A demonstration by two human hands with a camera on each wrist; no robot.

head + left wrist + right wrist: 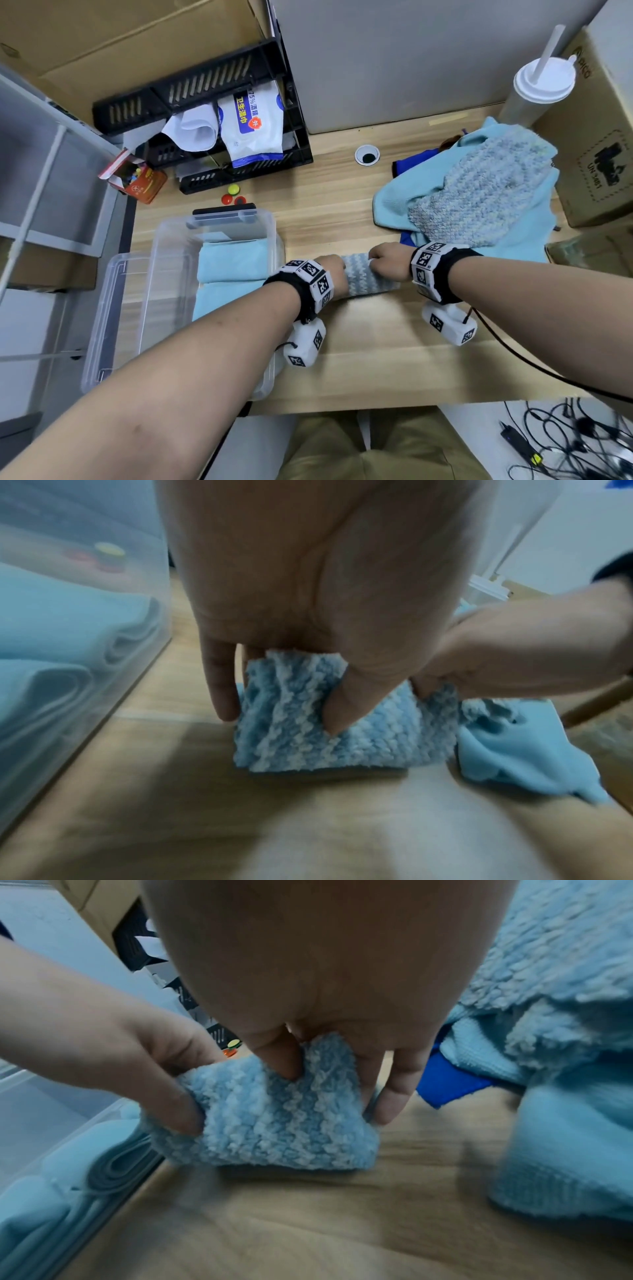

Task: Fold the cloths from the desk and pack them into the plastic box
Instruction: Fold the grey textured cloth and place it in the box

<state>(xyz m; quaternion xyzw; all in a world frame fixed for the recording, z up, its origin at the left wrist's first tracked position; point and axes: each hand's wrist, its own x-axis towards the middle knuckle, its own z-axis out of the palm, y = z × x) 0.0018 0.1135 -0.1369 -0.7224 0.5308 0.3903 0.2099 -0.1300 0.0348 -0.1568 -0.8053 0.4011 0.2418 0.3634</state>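
The plastic box [171, 274] stands on the bench [359, 359] just left of my left hand [329, 274]. Between my hands lies the folded fluffy cloth [368, 279], long axis left-right, my right hand [388, 260] pinching its other end. Both sets of fingers [337, 710] grip it.

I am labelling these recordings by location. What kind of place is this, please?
Probably an office desk: a wooden desk with a cable hole, a black file tray, and cardboard boxes around it.
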